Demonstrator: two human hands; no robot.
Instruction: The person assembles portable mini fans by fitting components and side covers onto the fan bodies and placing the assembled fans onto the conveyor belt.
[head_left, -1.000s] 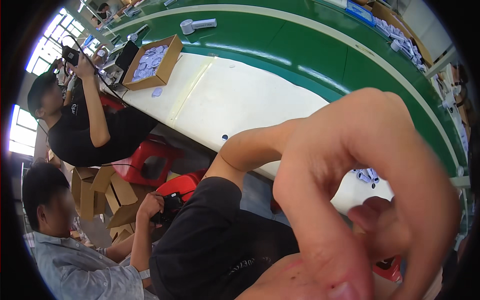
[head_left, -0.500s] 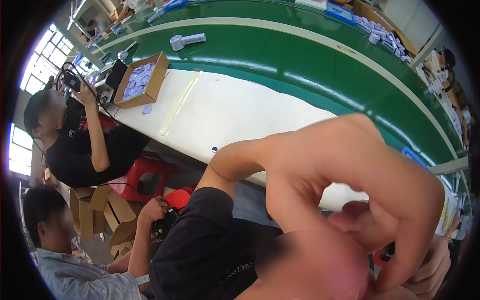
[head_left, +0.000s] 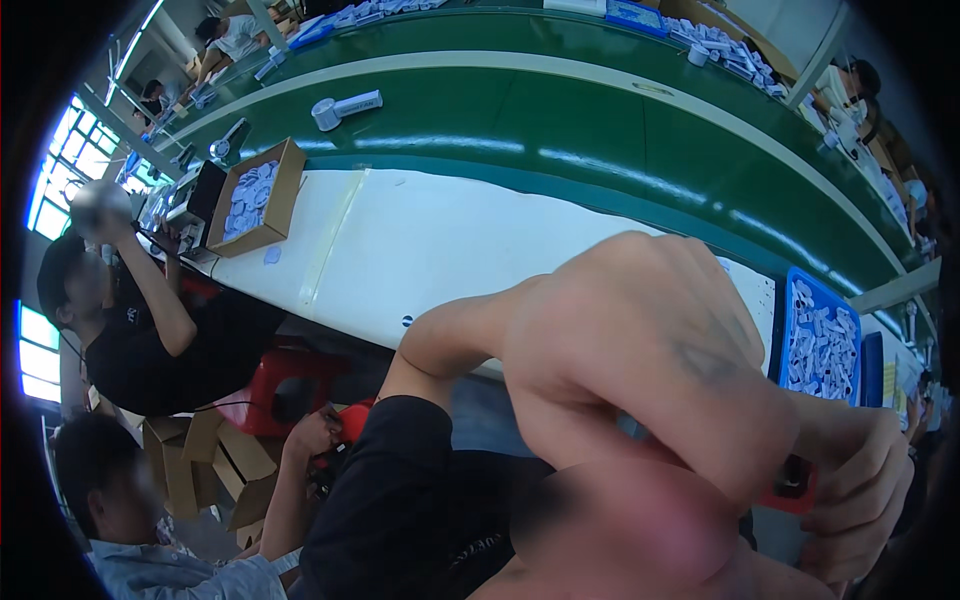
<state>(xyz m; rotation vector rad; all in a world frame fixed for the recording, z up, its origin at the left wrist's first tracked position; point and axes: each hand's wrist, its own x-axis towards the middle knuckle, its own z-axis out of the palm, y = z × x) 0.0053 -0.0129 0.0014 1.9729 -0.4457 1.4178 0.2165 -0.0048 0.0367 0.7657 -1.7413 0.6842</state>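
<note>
My left hand (head_left: 640, 335) is raised very close in front of me, its black-sleeved arm bent at the elbow. The fingers curl downward and press together; their tips are hidden behind the hand. Lower at the right, my right hand (head_left: 855, 490) also has bent fingers, and whatever lies inside them cannot be seen. Beneath both hands runs a white work table (head_left: 430, 235). Nearest to the hands on it is a blue tray (head_left: 791, 300) full of small white parts. A blurred pinkish shape fills the view just below my left hand.
Beyond the table lies a green conveyor belt (head_left: 580, 105) carrying a white round-headed device (head_left: 340, 110). A cardboard box (head_left: 283, 200) of pale discs stands at the far left. Two people sit leftward, near a red stool (head_left: 275, 390) and open cartons (head_left: 205, 455).
My left hand has tilted and its fingers have folded in, closing the gap seen before. The view has shifted, bringing the blue tray into sight. The black-shirted person's raised hand has moved.
</note>
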